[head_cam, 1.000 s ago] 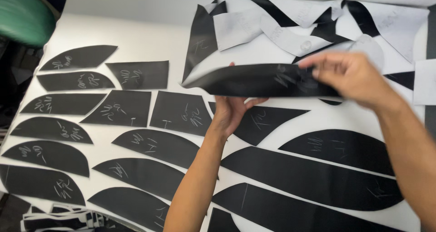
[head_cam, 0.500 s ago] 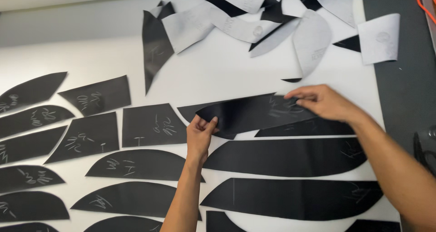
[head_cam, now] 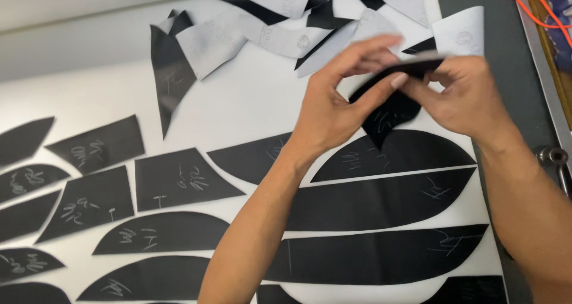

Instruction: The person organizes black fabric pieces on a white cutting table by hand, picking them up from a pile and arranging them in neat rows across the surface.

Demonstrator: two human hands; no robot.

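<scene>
Both hands hold one small black cut fabric piece (head_cam: 387,110) with chalk marks, lifted above the white table (head_cam: 250,101). My left hand (head_cam: 333,110) pinches its left side between thumb and fingers. My right hand (head_cam: 468,95) grips its upper right end. The piece hangs folded, its point dangling just over a long black leaf-shaped piece (head_cam: 405,155). More long black pieces (head_cam: 381,206) lie below my forearms.
Several black chalk-marked cut pieces (head_cam: 179,179) lie in rows on the left. Black and white scraps (head_cam: 268,24) are heaped at the back. The dark table edge (head_cam: 506,36) runs on the right, with an orange cord (head_cam: 524,6) and a metal fitting (head_cam: 554,158).
The long black piece from before now lies on the table. Both hands rose to the upper right and hold a smaller piece. The camera view shifted closer and to the right.
</scene>
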